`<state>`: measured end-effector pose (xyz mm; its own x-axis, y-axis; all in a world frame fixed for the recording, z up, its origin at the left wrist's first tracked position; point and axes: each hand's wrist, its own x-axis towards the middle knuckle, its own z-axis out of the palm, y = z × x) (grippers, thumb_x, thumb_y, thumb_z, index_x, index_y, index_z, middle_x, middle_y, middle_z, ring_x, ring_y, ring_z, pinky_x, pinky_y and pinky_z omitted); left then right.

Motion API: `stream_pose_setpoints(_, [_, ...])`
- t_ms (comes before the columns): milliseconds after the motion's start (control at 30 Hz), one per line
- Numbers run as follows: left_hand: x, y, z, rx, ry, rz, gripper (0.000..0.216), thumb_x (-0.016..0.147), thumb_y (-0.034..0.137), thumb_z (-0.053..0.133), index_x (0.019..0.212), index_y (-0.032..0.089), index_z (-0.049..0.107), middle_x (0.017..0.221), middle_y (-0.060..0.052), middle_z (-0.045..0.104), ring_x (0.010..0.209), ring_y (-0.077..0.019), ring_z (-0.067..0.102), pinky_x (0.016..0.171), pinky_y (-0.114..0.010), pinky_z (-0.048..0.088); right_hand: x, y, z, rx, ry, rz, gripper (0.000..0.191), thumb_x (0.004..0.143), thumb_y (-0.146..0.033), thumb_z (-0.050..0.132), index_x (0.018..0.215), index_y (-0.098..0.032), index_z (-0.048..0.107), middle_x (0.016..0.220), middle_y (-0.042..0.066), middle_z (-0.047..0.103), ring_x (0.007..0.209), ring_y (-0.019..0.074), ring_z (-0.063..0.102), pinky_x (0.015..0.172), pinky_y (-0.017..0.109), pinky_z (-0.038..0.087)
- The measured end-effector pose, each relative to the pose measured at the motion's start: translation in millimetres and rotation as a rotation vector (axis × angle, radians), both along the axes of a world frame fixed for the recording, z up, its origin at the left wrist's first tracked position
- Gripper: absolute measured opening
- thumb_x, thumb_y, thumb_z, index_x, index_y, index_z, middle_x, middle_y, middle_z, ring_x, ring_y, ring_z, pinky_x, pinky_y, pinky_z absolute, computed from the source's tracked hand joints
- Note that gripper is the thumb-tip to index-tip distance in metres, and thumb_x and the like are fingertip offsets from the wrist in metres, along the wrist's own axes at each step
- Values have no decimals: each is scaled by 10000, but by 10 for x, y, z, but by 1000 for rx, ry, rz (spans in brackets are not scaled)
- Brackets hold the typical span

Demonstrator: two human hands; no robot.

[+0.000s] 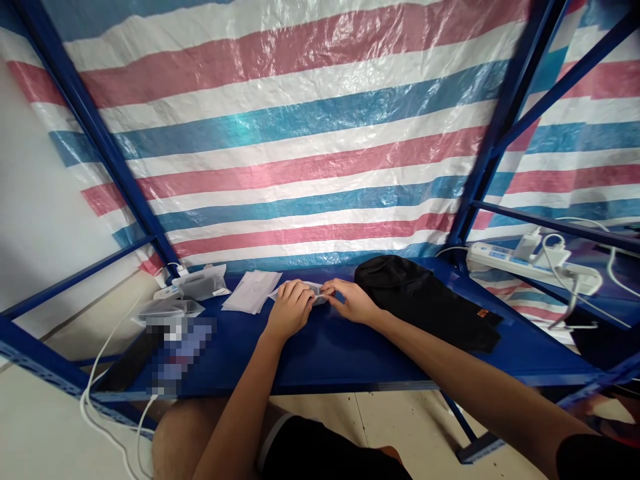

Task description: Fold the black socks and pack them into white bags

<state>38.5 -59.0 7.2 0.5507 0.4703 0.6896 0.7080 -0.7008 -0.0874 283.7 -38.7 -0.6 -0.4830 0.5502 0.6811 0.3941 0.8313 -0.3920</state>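
My left hand and my right hand meet over the middle of the blue shelf. Between their fingertips is a small pale packet with a greyish, see-through look; the fingers hide much of it. The left fingers curl over its left side, while the right thumb and forefinger pinch its right edge. Just left of my left hand lies a stack of flat white sheets or sleeves. A folded black cloth with small orange lettering rests to the right, behind my right forearm.
Grey translucent bags sit at the blue shelf's left end, near a blurred-out device with a white cable. A white power strip with plugs is at right. Blue metal posts and a striped plastic sheet stand behind.
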Motion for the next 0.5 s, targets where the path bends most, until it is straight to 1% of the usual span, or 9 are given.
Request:
stream_pose_setpoints(100, [-24,28,3,10,46,33,200,1097,268,509,1140,239,702,1184,-109,710,1221,-308,611,1041,-484,454,0,2,16,14,-4,15,195,1073,-322,579,1221,-269,694,1071,81,763,986,248,739,901,398,619])
stream_pose_setpoints(200, [-16,26,-2,-7,39,26,211,1102,299,517,1172,246,709,1182,-102,711,1169,-293,621,1025,-472,458,-4,-7,35,25,12,42,181,1081,-345,578,1148,-278,732,1001,72,758,945,243,726,870,389,620])
stream_pose_setpoints(367, [16,-11,-21,-16,-16,-37,202,1091,270,548,1161,277,737,1096,-74,738,1106,-261,639,977,-452,469,4,-24,53,19,36,89,168,1082,-346,604,1101,-285,759,1040,73,768,1001,245,724,914,402,608])
stream_pose_setpoints(500, [-13,10,-14,-26,-67,-42,178,1076,281,580,1115,280,754,1080,-67,750,1141,-262,641,990,-456,468,61,4,72,0,33,103,179,1085,-356,594,1077,-281,757,1067,85,755,1048,252,721,950,419,603])
